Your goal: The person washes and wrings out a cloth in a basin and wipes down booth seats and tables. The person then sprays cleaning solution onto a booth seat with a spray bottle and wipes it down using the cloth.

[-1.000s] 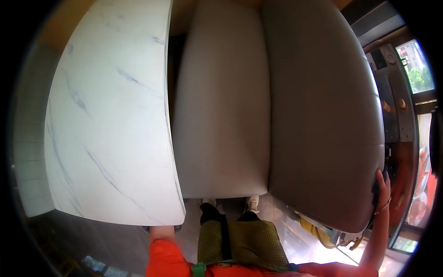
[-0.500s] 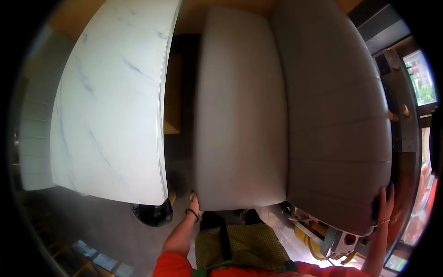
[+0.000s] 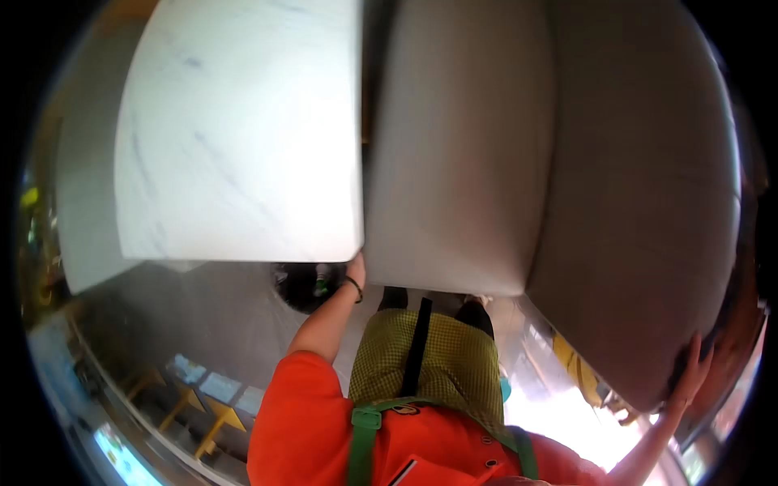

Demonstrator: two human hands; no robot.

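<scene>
A grey padded bench (image 3: pixel 462 162) with a tall backrest (image 3: pixel 640 202) fills the middle and right of the head view. My left hand (image 3: pixel 356 269) is at the seat's front left corner, closed on its edge beside the table, and its fingertips are mostly hidden. At the far right, my right hand (image 3: pixel 693 371) lies against the rear of the backrest with its fingers stretched and apart. The white marble-patterned table (image 3: pixel 243 146) stands to the left, with only a narrow dark gap between it and the seat.
Below the table's front edge is a round black bin-like thing (image 3: pixel 304 285). Grey floor (image 3: pixel 194 312) lies behind it. Another pale bench (image 3: pixel 89 211) is beyond the table. Yellow-framed chairs (image 3: pixel 215 425) show at lower left, and a yellow object (image 3: pixel 575 368) is under the backrest.
The gap between the bench seat and the table has narrowed. My view has shifted, showing more of my clothing. Both hands have stayed at the bench.
</scene>
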